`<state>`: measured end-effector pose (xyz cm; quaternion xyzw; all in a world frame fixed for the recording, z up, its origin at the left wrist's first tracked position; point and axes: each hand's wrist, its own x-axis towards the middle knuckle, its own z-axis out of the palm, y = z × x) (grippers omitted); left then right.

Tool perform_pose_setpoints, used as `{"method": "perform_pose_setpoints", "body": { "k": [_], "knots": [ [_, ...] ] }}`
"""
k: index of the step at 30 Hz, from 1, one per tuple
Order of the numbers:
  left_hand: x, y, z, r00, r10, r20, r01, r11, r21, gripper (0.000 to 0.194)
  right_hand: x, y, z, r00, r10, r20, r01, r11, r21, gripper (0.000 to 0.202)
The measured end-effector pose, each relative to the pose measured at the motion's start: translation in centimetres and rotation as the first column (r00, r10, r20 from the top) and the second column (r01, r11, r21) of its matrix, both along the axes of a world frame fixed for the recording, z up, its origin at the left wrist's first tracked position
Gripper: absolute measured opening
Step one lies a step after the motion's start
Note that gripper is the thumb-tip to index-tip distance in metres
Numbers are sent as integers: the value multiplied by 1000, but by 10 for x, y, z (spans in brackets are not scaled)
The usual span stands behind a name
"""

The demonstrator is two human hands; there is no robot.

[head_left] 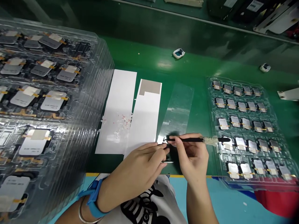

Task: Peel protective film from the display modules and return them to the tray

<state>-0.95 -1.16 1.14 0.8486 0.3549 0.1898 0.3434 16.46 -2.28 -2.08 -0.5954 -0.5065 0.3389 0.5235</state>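
My right hand (192,152) is closed round a thin black tool (190,140) with a pale wrapped section, its tip pointing left. My left hand (146,163), with a blue strap at the wrist, is closed beside that tip. Its fingertips pinch a small dark part, mostly hidden by the fingers, and a thin metal rod (168,161) sticks out under them. The tool's tip meets the left fingertips. Behind the hands lies a clear plastic strip (178,109). A white sheet (146,115) with a grey-brown patch lies to the left, beside another white sheet (119,102) with small red scraps.
A tall stack of clear trays (93,71) with flat modules stands at the left. On the right lies a clear tray (210,109) with rows of smaller modules. Two small white parts (178,53) (265,67) sit further back, below a dark shelf edge (198,19).
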Motion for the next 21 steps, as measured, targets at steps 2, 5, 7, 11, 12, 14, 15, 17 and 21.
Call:
{"method": "perform_pose_setpoints", "body": {
  "k": [2, 5, 7, 11, 12, 14, 15, 17, 21],
  "knots": [
    [0, 0, 1, 1000, 3, 3, -3, 1000, -13, 15, 0, 0, 0, 1000, 6, 5, -6, 1000, -9, 5],
    [0, 0, 0, 1000, 14, 14, -14, 999, -33, 14, -1, 0, 1, 1000, -1, -16, 1, 1000, -21, 6],
    [0, -1, 0, 999, 23, 29, -21, 998, -59, 15, -1, 1, 2, 998, -25, -55, 24, 999, -23, 9],
    [0, -3, -2, 990, 88, 109, -77, 992, -101, 10, 3, 1, 8, 969, -159, -187, 159, 987, -14, 15],
    [0, -3, -3, 979, 136, 154, -119, 986, -113, 9, 5, 0, 10, 952, -190, -242, 190, 981, -25, 16],
    [0, -4, -4, 931, 262, 253, -230, 961, -151, 7, 7, -3, 15, 904, -206, -373, 188, 978, -85, 18],
    [1, -4, -4, 898, 326, 297, -285, 943, -172, 7, 7, -5, 17, 876, -189, -444, 150, 981, -123, 18],
    [1, -5, -6, 838, 413, 356, -362, 910, -202, 9, 5, -8, 22, 815, -127, -566, 35, 985, -171, 16],
    [1, -6, -7, 857, 423, 295, -399, 906, -140, 15, -9, -13, 34, 783, -35, -620, -27, 995, -91, 5]
  ]
}}
